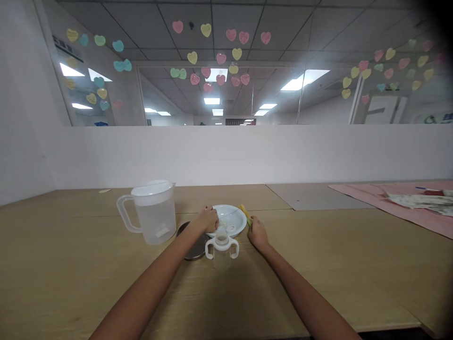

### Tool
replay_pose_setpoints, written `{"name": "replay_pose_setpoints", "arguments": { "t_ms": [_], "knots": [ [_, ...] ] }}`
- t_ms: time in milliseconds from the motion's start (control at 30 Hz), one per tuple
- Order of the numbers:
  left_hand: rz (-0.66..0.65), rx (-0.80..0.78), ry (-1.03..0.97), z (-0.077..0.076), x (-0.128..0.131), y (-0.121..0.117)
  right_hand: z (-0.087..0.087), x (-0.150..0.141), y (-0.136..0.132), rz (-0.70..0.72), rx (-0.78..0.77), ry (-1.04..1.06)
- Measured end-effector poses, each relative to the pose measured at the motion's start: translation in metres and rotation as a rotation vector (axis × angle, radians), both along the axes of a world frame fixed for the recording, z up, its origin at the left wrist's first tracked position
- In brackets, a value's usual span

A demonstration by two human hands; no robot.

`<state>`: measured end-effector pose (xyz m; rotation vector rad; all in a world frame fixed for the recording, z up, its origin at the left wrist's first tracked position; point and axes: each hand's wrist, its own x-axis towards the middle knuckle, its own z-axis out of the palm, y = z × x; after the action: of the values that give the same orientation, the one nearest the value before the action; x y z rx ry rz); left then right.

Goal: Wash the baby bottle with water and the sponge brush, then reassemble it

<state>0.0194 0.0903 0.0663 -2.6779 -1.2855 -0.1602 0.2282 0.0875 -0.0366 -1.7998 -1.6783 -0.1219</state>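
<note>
My left hand [207, 220] is curled on the left rim of a white bowl [233, 218] in the middle of the wooden table. My right hand [257, 232] is closed round a yellow and green brush [245, 212] whose head sticks up beside the bowl's right rim. A clear two-handled baby bottle [222, 248] with no cap stands upright just in front of the bowl, between my hands. Small pale parts lie inside the bowl; I cannot make them out.
A clear plastic pitcher [155, 212] with a lid and handle stands left of the bowl. A dark round lid [195, 245] lies flat under my left forearm. A pink cloth [396, 198] with papers covers the table's far right. A low white partition runs behind.
</note>
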Motion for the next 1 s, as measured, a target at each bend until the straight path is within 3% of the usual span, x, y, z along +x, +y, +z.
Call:
{"name": "replay_pose_setpoints", "arguments": {
  "t_ms": [233, 433, 567, 667, 733, 833, 933, 1000],
  "knots": [
    [0.037, -0.01, -0.081, 0.003, -0.009, -0.004, 0.003, -0.001, -0.003, 0.011, 0.005, 0.036],
    [0.068, 0.054, -0.288, -0.003, -0.014, -0.016, -0.005, 0.001, 0.005, -0.038, 0.102, 0.097],
    [0.092, 0.038, -0.721, -0.021, -0.017, -0.03, -0.001, 0.002, 0.007, -0.172, 0.25, 0.167],
    [0.056, -0.004, -1.008, -0.035, -0.017, -0.034, 0.017, 0.0, -0.004, -0.234, 0.269, 0.167],
    [0.044, -0.034, -1.126, -0.042, -0.016, -0.034, 0.033, -0.004, -0.017, -0.175, 0.321, 0.109],
    [0.035, -0.09, -1.244, -0.048, -0.018, -0.033, 0.049, -0.013, -0.034, 0.062, 0.446, -0.002],
    [0.037, -0.092, -1.247, -0.051, -0.02, -0.035, 0.05, -0.02, -0.043, 0.338, 0.477, -0.163],
    [0.059, -0.059, -1.188, -0.053, -0.021, -0.038, 0.045, -0.022, -0.044, 0.44, 0.497, -0.21]
  ]
}}
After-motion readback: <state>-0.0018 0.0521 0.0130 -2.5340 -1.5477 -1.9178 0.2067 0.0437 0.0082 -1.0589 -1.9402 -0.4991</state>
